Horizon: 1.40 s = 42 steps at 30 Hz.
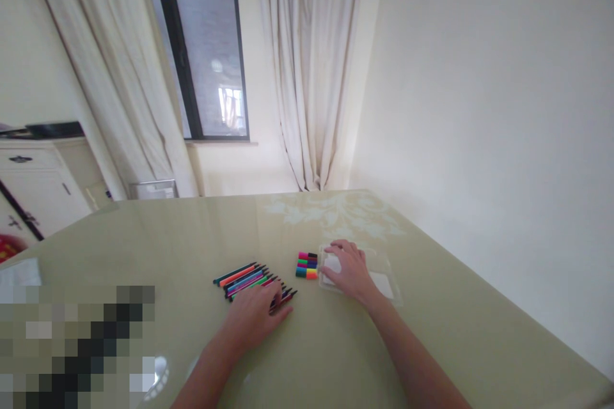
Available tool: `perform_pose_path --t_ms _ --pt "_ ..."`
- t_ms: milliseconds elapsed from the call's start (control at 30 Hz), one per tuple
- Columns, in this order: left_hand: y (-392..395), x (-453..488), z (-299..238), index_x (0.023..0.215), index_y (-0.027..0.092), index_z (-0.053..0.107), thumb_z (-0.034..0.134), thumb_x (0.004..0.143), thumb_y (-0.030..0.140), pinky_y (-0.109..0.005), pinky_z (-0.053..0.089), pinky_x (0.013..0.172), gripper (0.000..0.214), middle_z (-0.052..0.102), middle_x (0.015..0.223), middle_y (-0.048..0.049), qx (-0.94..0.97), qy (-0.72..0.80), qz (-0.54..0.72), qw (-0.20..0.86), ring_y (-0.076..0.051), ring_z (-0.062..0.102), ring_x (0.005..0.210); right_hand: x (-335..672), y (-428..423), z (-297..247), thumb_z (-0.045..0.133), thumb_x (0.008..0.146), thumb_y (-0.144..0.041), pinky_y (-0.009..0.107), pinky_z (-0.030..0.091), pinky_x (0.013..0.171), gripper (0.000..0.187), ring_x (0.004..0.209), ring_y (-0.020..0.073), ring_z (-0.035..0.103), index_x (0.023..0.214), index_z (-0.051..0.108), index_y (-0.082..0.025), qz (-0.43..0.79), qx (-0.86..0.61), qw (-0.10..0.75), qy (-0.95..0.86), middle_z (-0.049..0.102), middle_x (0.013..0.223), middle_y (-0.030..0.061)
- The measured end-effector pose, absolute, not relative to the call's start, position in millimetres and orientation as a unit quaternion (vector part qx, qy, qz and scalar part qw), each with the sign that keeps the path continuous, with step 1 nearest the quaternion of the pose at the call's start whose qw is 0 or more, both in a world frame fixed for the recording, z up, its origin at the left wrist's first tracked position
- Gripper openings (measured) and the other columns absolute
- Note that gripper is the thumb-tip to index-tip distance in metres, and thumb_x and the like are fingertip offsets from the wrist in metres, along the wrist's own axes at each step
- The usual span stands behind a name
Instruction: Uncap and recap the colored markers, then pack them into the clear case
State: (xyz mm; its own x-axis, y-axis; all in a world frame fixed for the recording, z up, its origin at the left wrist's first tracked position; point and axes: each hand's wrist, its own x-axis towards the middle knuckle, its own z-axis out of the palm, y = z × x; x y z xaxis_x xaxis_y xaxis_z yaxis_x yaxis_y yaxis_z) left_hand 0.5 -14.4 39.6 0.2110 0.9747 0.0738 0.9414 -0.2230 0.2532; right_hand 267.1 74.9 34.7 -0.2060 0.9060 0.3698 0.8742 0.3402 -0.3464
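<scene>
Several slim coloured markers (pixel 244 278) with dark tips lie side by side on the table. My left hand (pixel 256 312) rests over their near end, thumb stretched to the right and apart from the curled index finger; its other fingertips are hidden. To the right, my right hand (pixel 349 268) is on a clear plastic case (pixel 391 287), fingers and thumb bent around its left part. Something white, like a card (pixel 380 283), shows in the case. Small coloured caps or blocks (pixel 307 265) sit in a cluster just left of the case, between the hands.
The pale green glossy table (pixel 192 236) has a white floral pattern (pixel 345 211) at its far end. A wall (pixel 489 108) runs along its right edge. Curtains (pixel 311 64) and a window (pixel 211 45) are behind. A blurred patch (pixel 77 351) hides the near left.
</scene>
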Motion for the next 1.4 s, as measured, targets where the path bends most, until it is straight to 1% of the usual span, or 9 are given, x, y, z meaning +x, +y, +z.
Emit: perform_pose_path --t_ms 167,267,400,767,933,1067,1133,1233,1400 --pt "-12.9 0.7 36.3 0.090 0.024 0.065 0.063 0.090 0.046 -0.030 0.029 0.064 0.022 0.074 0.086 -0.0004 0.774 0.618 0.118 0.080 -0.022 0.067 0.083 234.3 83.5 51.0 0.082 0.069 -0.054 0.056 0.027 0.111 0.070 0.140 0.0383 0.036 0.129 0.066 -0.021 0.066 -0.515 0.132 -0.844 0.044 0.156 0.0161" --pt "-11.4 0.7 34.3 0.089 0.025 0.064 0.063 0.090 0.046 -0.030 0.028 0.064 0.022 0.075 0.087 0.0000 0.775 0.614 0.124 0.084 -0.023 0.067 0.083 226.0 93.6 57.0 0.083 0.065 -0.055 0.058 0.024 0.113 0.074 0.143 0.0404 0.031 0.127 0.068 -0.018 0.082 -0.513 0.071 -0.852 0.037 0.161 0.0181" --pt "-10.5 0.8 32.7 0.088 0.025 0.064 0.064 0.089 0.046 -0.030 0.027 0.062 0.021 0.075 0.086 -0.0003 0.779 0.609 0.124 0.089 -0.023 0.068 0.082 222.9 103.4 58.0 0.082 0.063 -0.056 0.057 0.024 0.112 0.076 0.143 0.0399 0.031 0.128 0.068 -0.019 0.094 -0.509 0.032 -0.855 0.036 0.161 0.0178" --pt "-10.4 0.9 32.7 0.088 0.025 0.064 0.063 0.089 0.049 -0.030 0.027 0.063 0.024 0.074 0.086 -0.0011 0.778 0.608 0.131 0.085 -0.023 0.068 0.083 221.1 103.5 55.3 0.079 0.067 -0.050 0.051 0.027 0.108 0.064 0.136 0.0373 0.038 0.123 0.070 -0.020 0.087 -0.507 0.053 -0.856 0.046 0.153 0.0163" --pt "-9.7 0.5 32.9 0.088 0.025 0.063 0.063 0.089 0.049 -0.030 0.026 0.062 0.024 0.074 0.084 -0.0006 0.779 0.605 0.137 0.089 -0.023 0.067 0.081 219.9 104.2 56.4 0.080 0.065 -0.050 0.051 0.027 0.108 0.067 0.137 0.0365 0.038 0.123 0.069 -0.019 0.089 -0.509 0.051 -0.854 0.047 0.153 0.0164" --pt "-10.4 -1.8 36.4 0.087 0.025 0.063 0.063 0.089 0.051 -0.030 0.027 0.063 0.026 0.074 0.086 -0.0011 0.774 0.614 0.130 0.085 -0.024 0.067 0.083 229.0 98.5 55.3 0.078 0.070 -0.054 0.049 0.030 0.108 0.076 0.137 0.0354 0.040 0.136 0.061 -0.021 0.093 -0.526 0.090 -0.841 0.047 0.154 0.0153" --pt "-10.8 -3.6 38.1 0.088 0.025 0.063 0.064 0.088 0.052 -0.030 0.028 0.064 0.027 0.074 0.086 -0.0016 0.768 0.623 0.121 0.081 -0.025 0.068 0.085 243.3 94.7 52.1 0.072 0.079 -0.049 0.045 0.033 0.106 0.069 0.135 0.0326 0.045 0.141 0.056 -0.023 0.081 -0.558 0.136 -0.814 0.051 0.150 0.0140" --pt "-10.3 -6.0 38.5 0.088 0.026 0.063 0.065 0.087 0.052 -0.031 0.030 0.065 0.026 0.074 0.087 -0.0017 0.763 0.632 0.109 0.082 -0.025 0.068 0.086 275.2 91.5 43.3 0.063 0.089 -0.037 0.042 0.038 0.101 0.046 0.127 0.0307 0.053 0.131 0.061 -0.021 0.024 -0.637 0.178 -0.750 0.061 0.137 0.0141" --pt "-8.5 -7.9 36.2 0.091 0.026 0.063 0.064 0.087 0.051 -0.031 0.030 0.066 0.025 0.075 0.089 -0.0015 0.757 0.641 0.099 0.082 -0.025 0.067 0.088 316.9 95.8 25.8 0.062 0.091 -0.035 0.039 0.043 0.096 0.035 0.115 0.0324 0.061 0.120 0.066 -0.016 -0.014 -0.704 0.146 -0.695 0.067 0.119 0.0169"
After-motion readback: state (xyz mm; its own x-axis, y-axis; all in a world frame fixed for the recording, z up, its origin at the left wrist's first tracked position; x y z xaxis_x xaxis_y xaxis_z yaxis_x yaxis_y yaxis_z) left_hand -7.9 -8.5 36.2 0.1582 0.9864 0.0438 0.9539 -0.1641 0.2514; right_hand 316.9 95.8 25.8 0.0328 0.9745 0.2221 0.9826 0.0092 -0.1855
